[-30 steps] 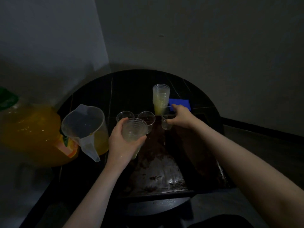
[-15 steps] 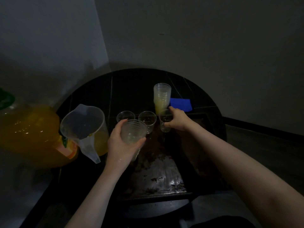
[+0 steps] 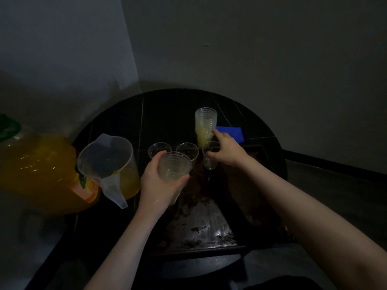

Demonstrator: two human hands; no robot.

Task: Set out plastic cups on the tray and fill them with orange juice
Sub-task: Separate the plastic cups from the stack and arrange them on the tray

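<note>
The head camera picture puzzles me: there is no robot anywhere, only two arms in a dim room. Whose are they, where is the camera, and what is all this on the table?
No machine here: a person wears one camera on the head, looking down at their own hands.

The left hand grips a nested stack of clear plastic cups. The right hand pinches a single cup at the far end of a dark, worn tray, beside two empty cups.

Behind stands another cup stack and a blue cloth. To the left are a clear jug holding some juice and a big orange juice bottle. All rests on a round black table.
</note>
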